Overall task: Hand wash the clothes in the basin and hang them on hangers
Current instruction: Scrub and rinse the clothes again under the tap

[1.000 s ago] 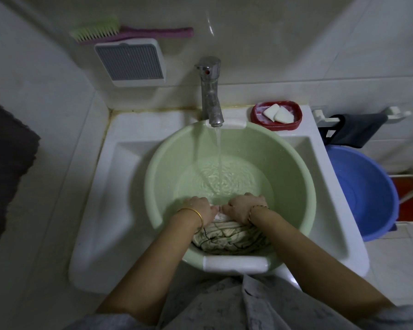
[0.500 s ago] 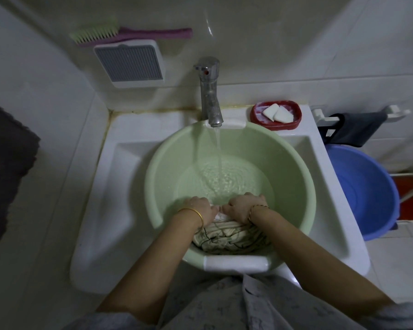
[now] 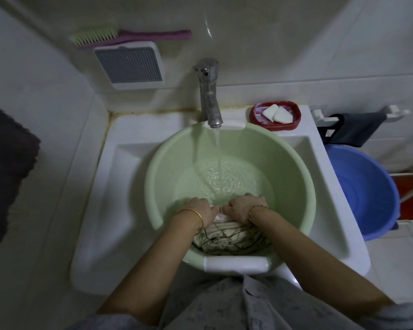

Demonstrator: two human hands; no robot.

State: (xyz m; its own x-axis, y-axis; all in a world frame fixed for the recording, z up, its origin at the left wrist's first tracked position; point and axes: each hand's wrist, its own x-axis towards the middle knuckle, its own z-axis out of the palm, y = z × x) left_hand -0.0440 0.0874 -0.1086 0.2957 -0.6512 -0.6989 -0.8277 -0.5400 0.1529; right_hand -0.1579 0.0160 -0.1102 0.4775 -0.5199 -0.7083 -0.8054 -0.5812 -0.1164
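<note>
The left hand [image 3: 200,209] and the right hand [image 3: 244,207], side by side, both squeeze the wet striped cloth [image 3: 229,236] at the near edge of the green basin [image 3: 293,167]; the basin sits in the white sink [image 3: 119,210]. Water runs in from the tap [image 3: 209,96]; a red soap dish [image 3: 275,116] sits at the sink's far right corner.

Pale glossy wall tiles [image 3: 296,39] enclose a dim corner where a white sink [image 3: 119,186] meets the wall, a grey vent [image 3: 129,64] hangs under a brush [image 3: 129,35], a dark towel [image 3: 7,167] hangs left, and light floor tiles [image 3: 396,265] show right.

Two basins [image 3: 157,186] [image 3: 367,194], two soaps [image 3: 270,112] [image 3: 282,115].
</note>
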